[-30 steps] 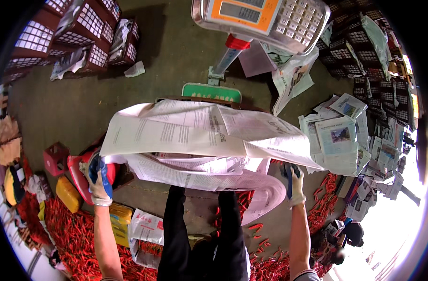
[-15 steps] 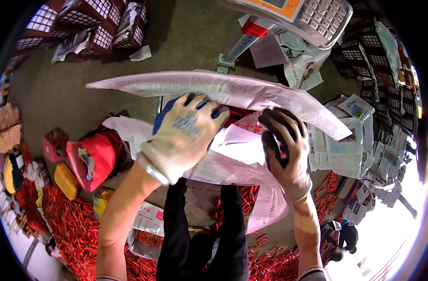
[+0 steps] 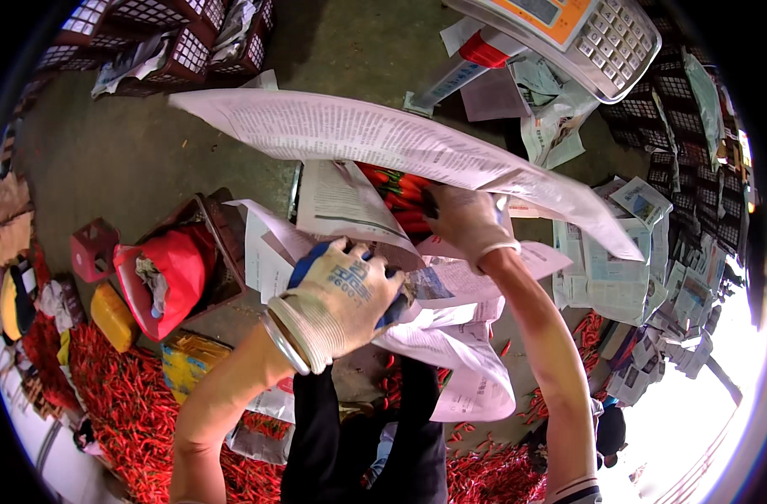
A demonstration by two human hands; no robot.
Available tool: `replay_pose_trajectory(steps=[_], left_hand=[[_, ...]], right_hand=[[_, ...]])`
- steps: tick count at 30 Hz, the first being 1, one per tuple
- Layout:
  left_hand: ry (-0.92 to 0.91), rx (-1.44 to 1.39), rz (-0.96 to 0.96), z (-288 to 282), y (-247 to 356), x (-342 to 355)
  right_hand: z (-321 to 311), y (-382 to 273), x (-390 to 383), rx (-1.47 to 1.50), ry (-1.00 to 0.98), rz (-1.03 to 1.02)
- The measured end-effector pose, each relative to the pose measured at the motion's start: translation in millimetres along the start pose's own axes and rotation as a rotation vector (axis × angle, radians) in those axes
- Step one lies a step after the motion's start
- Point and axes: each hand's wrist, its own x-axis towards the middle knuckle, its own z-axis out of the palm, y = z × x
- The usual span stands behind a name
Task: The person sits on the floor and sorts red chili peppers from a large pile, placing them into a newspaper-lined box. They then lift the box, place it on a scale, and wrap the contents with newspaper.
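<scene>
My left hand (image 3: 341, 294), in a white knitted glove with blue coating, has its fingers curled over the near newspaper sheet (image 3: 446, 290). My right hand (image 3: 471, 220), gloved with a dark palm, reaches in among red chili peppers (image 3: 392, 189); its fingertips are partly hidden there. A large newspaper sheet (image 3: 341, 126) stands raised and bowed along the far side, over the peppers. Another newspaper flap (image 3: 345, 202) is folded in on the left of the peppers. The container beneath is mostly covered by paper.
A scale with a keypad (image 3: 597, 42) stands at the far right. Plastic crates (image 3: 186, 50) are stacked far left. A red bag (image 3: 169, 281) sits in a crate at left, beside a yellow container (image 3: 115, 321). Loose peppers (image 3: 119, 403) cover the near floor; newspapers (image 3: 610, 260) lie right.
My right hand has moved left and inward onto the peppers. My left hand has come nearer with the near paper. The far sheet has risen, and more peppers show.
</scene>
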Motion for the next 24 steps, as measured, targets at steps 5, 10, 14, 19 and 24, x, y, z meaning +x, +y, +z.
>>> replay_pose_trajectory(steps=[5,10,14,19,24], left_hand=[[0.179,0.002,0.058,14,10,-9],[0.205,0.002,0.095,26,13,-23],[0.186,-0.053,0.104,24,10,-31],[0.429,-0.097,0.12,22,6,-44],[0.676,-0.263,0.205,-6,19,-76]], right_hand=[[87,24,64,-0.546,0.234,-0.23],[147,39,100,-0.549,0.424,-0.15],[154,53,103,-0.172,0.531,-0.206],[116,52,60,-0.02,0.373,-0.085],[7,17,-54,-0.203,0.66,-0.27]])
